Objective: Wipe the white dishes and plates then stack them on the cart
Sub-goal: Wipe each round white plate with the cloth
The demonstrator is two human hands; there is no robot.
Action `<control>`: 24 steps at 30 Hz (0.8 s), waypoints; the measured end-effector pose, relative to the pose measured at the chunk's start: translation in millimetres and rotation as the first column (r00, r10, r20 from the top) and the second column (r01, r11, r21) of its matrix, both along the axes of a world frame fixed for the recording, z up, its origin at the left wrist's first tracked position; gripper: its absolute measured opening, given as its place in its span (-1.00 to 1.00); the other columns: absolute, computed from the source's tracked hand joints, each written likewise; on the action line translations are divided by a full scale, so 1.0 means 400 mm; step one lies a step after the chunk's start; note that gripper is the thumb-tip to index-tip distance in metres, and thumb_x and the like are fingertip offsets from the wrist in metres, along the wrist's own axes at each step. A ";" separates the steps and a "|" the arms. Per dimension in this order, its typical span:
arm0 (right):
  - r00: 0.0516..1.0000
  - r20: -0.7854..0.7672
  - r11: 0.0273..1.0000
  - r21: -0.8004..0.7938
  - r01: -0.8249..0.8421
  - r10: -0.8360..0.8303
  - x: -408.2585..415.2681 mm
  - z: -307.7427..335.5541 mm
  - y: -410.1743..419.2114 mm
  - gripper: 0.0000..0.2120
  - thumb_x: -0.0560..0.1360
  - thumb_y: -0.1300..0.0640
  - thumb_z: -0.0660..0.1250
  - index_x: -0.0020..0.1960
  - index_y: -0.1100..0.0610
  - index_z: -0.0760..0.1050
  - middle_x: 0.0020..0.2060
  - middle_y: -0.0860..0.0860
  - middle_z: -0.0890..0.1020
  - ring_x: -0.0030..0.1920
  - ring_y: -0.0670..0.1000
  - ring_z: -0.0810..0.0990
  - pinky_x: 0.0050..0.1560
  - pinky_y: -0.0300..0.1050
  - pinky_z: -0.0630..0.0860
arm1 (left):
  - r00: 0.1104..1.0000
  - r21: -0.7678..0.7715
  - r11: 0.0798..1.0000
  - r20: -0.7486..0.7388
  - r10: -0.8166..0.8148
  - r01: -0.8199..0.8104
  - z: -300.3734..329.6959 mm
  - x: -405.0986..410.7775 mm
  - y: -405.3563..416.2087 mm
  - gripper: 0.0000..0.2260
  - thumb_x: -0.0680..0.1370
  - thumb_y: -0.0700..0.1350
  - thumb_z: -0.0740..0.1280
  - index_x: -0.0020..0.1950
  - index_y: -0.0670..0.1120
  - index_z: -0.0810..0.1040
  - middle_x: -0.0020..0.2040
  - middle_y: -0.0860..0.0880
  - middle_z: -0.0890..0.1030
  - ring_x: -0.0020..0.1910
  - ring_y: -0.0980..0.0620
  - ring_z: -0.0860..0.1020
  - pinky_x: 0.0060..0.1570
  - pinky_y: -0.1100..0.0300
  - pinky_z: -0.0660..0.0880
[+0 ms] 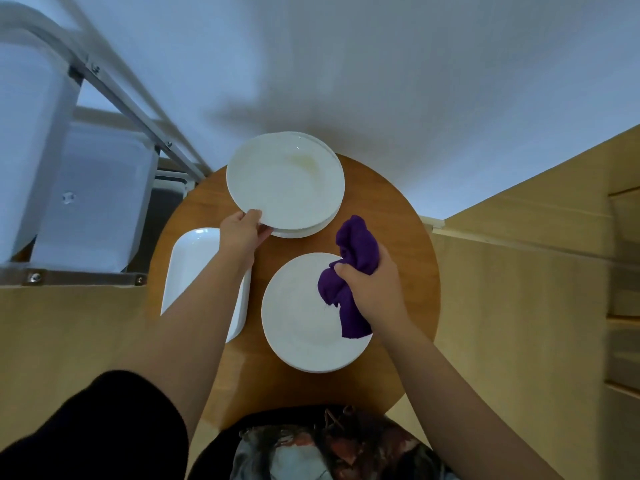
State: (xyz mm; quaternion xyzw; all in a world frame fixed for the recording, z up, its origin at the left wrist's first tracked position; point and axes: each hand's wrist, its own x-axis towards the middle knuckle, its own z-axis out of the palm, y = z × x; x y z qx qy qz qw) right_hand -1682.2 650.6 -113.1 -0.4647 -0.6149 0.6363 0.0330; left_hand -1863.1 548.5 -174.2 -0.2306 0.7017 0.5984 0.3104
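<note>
Cart (114, 88): far left, metal frame w/ pale plastic bins. No white plates visible on it, so stacking looks not yet started, as far as view shows.
Rect dish (194, 271): white, on round wood table (408, 237), left edge, partly under left forearm. Wiped or not: can't tell.
Left hand (242, 233): fingers curled round near rim of top plate of far stack (284, 181), thumb on top, fingers under the edge. Looks like a grip to lift or tilt it.
Far stack: several white plates, back of table. Top one has a faint yellowish smear right of centre, so prob. still needs wiping.
Near stack (304, 317): white plates, front of table, just apart from far stack. Top face looks clean; can't be sure.
Purple cloth (349, 275): bunched, hanging over right side of near stack.
Right hand (370, 285): fist closed round cloth, over near stack's right rim.
Progress: early, by my read. All dishes on table, none on cart; wiping underway, stacking all left.
</note>
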 end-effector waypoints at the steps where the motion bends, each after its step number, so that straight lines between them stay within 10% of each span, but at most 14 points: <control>1: 1.000 -0.007 1.000 0.006 0.006 -0.006 0.000 0.005 0.000 -0.60 0.43 0.20 0.42 0.12 -0.15 0.36 -0.09 -0.16 0.57 -0.10 -0.08 0.58 -0.23 -0.28 0.46 | 1.000 0.017 1.000 -0.015 0.003 -0.002 0.009 0.004 -0.009 -0.91 0.60 -0.19 0.24 -0.07 -0.04 0.49 -0.07 0.07 0.56 -0.10 0.06 0.56 -0.23 0.28 0.59; 5: 0.997 -0.051 0.991 -0.123 0.054 -0.061 0.007 0.025 0.005 -0.73 0.44 0.16 0.41 0.00 -0.14 0.42 -0.32 -0.23 0.60 -0.30 -0.14 0.62 -0.40 -0.34 0.49 | 0.999 0.076 0.996 -0.025 -0.039 0.041 0.050 0.034 -0.066 -0.89 0.61 -0.19 0.22 -0.06 -0.02 0.49 -0.08 0.09 0.57 -0.10 0.06 0.57 -0.27 0.32 0.59; 12: 0.958 -0.139 0.887 -0.429 0.170 -0.251 0.010 0.088 0.025 -0.58 0.24 0.02 0.46 0.08 0.02 0.50 -0.26 -0.06 0.64 -0.16 -0.02 0.60 -0.15 -0.08 0.58 | 0.960 0.130 0.952 -0.083 -0.267 0.276 0.165 0.102 -0.190 -0.86 0.61 -0.14 0.22 0.00 0.05 0.55 -0.11 0.13 0.68 -0.05 0.06 0.66 -0.17 0.28 0.60; 24: 0.974 -0.050 0.975 0.017 0.223 -0.222 0.039 0.177 -0.068 -0.65 0.34 0.38 0.37 -0.01 0.01 0.44 -0.23 -0.03 0.55 -0.21 -0.01 0.53 -0.31 -0.17 0.44 | 0.939 0.187 0.920 -0.070 -0.337 0.344 0.267 0.200 -0.351 -0.87 0.54 -0.19 0.32 0.07 -0.11 0.56 0.07 -0.07 0.66 0.04 -0.11 0.64 0.05 -0.02 0.58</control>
